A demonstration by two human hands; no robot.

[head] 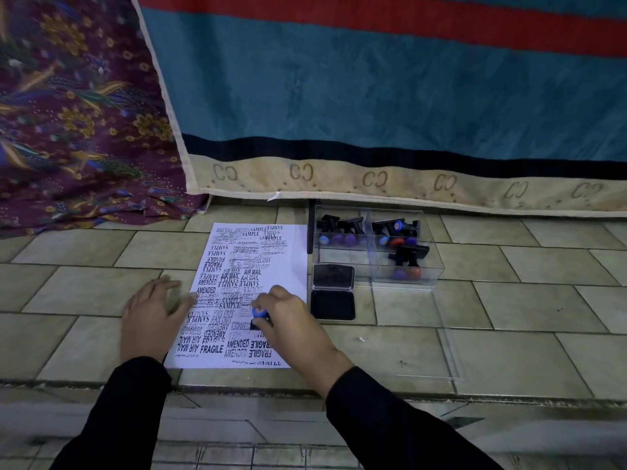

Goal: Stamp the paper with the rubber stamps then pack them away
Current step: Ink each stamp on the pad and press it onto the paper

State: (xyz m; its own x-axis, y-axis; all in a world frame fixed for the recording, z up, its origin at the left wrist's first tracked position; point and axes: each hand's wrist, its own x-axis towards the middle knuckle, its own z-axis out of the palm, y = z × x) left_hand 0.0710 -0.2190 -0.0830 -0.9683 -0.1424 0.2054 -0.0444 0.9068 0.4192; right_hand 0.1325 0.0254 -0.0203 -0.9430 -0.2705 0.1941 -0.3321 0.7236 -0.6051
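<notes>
A white paper lies on the tiled floor, covered with many black stamp marks. My right hand grips a black rubber stamp with a blue-and-red cap and holds it down on the paper's lower middle. My left hand rests flat with fingers spread on the paper's left edge. An open black ink pad sits just right of the paper. Behind it stands a clear plastic box holding several black stamps with blue, purple and red caps.
The box's clear lid lies flat on the tiles in front of the box. A teal, red and beige mat hangs behind, with a purple floral cloth at left. A floor step edge runs below the paper.
</notes>
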